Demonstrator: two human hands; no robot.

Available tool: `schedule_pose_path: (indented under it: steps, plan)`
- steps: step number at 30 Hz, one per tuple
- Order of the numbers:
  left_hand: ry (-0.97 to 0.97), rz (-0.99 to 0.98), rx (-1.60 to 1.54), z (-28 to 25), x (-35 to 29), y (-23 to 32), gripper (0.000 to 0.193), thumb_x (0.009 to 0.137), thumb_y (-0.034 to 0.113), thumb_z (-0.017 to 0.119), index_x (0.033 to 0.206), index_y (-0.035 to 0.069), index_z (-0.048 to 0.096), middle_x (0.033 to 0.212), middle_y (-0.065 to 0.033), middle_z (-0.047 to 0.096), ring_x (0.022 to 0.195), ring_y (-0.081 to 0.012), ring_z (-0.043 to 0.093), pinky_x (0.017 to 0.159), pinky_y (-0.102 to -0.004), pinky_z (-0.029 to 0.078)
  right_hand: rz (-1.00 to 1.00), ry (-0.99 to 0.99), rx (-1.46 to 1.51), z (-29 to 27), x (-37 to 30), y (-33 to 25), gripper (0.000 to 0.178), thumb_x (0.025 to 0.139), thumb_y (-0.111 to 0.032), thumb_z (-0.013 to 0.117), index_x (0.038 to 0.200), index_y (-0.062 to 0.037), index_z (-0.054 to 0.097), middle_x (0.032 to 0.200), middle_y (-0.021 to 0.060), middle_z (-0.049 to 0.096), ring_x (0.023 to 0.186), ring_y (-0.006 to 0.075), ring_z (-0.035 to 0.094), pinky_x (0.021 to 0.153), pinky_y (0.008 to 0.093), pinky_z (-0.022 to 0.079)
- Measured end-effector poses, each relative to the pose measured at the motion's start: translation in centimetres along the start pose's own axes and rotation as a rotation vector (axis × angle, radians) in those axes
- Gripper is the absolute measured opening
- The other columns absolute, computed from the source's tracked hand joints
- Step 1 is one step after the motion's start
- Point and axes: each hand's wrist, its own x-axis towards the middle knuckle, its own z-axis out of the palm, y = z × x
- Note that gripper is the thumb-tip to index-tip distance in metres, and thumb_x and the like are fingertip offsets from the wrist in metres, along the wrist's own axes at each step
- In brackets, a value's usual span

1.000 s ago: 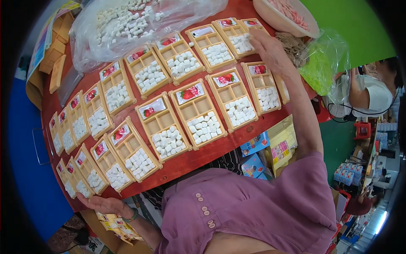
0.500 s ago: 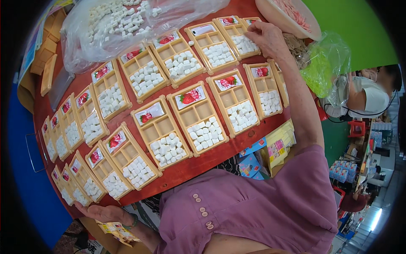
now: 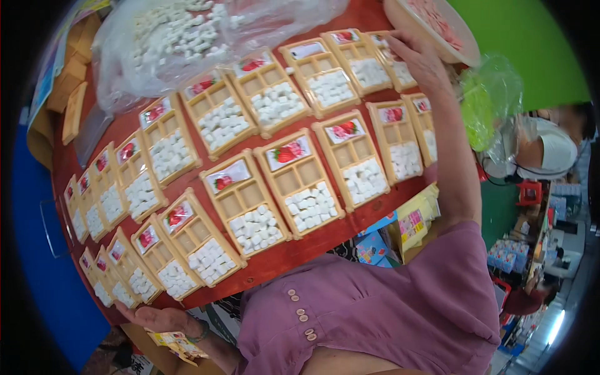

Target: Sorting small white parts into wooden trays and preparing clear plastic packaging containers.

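Observation:
Two curved rows of tan plastic trays cover the red table (image 3: 275, 262). Each visible tray holds a strawberry-printed or white sachet (image 3: 287, 153) at its far end and white marshmallow-like pieces (image 3: 312, 206) in the large near compartment. My right hand (image 3: 428, 65) reaches over the far right end of the back row, fingers apart beside the last tray (image 3: 389, 54); whether it touches the tray I cannot tell. My left hand (image 3: 156, 317) lies palm up at the table's near left edge, fingers stretched toward a front-row tray (image 3: 111, 279), with nothing in it.
A clear plastic bag (image 3: 115, 69) of white pieces (image 3: 181, 34) lies behind the trays. A pale bowl (image 3: 465, 40) of pink pieces and a green bag (image 3: 478, 103) are at the far right. Bare trays (image 3: 74, 112) stand far left. Yellow packets (image 3: 412, 225) sit below the near edge.
My right hand has moved right along the back row, uncovering more of the last tray. The whole view has shifted slightly. My left hand stays by the near left trays.

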Motion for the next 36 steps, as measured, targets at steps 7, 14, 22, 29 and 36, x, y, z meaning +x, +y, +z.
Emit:
schedule_pose_path:
  steps: [7,14,22,29,36]
  plan:
    - [-0.117,-0.007,0.165,1.9,-0.9,2.8,0.056,0.105,0.036,0.03,0.142,-0.005,0.035,0.149,-0.0203,0.036,0.138,-0.0327,0.033,0.113,-0.0405,0.026,0.025,-0.317,0.245,4.8,-1.8,-8.4,0.021,0.099,-0.022,0.055,0.096,-0.0021,0.057,0.079,-0.0016,0.056,0.072,0.006,0.052,0.067,0.0209,0.043]
    - [-0.038,-0.149,0.087,0.6,-0.1,3.0,0.047,0.105,0.022,0.036,0.142,-0.006,0.035,0.149,-0.0196,0.036,0.137,-0.0314,0.035,0.114,-0.0395,0.026,-0.05,-0.265,0.026,4.2,2.6,-13.5,0.02,0.093,-0.017,0.058,0.102,0.0011,0.062,0.095,0.0087,0.064,0.085,0.0211,0.06,0.076,0.0319,0.048]
    - [-0.086,-0.175,0.082,1.3,0.3,2.4,0.045,0.105,0.022,0.037,0.14,-0.006,0.039,0.145,-0.018,0.042,0.129,-0.0272,0.043,0.108,-0.0355,0.034,-0.004,-0.103,0.225,-1.8,0.1,-3.4,0.021,0.091,-0.02,0.066,0.103,-0.0028,0.068,0.091,-0.0038,0.063,0.08,0.0032,0.055,0.074,0.0194,0.044]
    - [-0.167,0.049,0.624,0.1,0.1,-1.2,0.046,0.105,0.026,0.04,0.14,-0.003,0.041,0.143,-0.0185,0.044,0.125,-0.0257,0.046,0.104,-0.035,0.038,0.094,-0.071,0.171,-4.8,-2.0,0.4,0.017,0.091,-0.02,0.067,0.096,-0.0037,0.065,0.085,-0.0035,0.061,0.076,0.0032,0.054,0.069,0.0189,0.043]
    - [-0.26,0.946,2.692,-1.4,0.4,-5.1,0.047,0.105,0.027,0.04,0.14,-0.003,0.041,0.142,-0.0203,0.045,0.124,-0.027,0.048,0.103,-0.0356,0.04,0.127,-0.09,0.222,-5.3,-2.7,0.7,0.016,0.092,-0.019,0.066,0.098,-0.0038,0.064,0.086,-0.0034,0.061,0.078,0.0031,0.056,0.07,0.019,0.044]
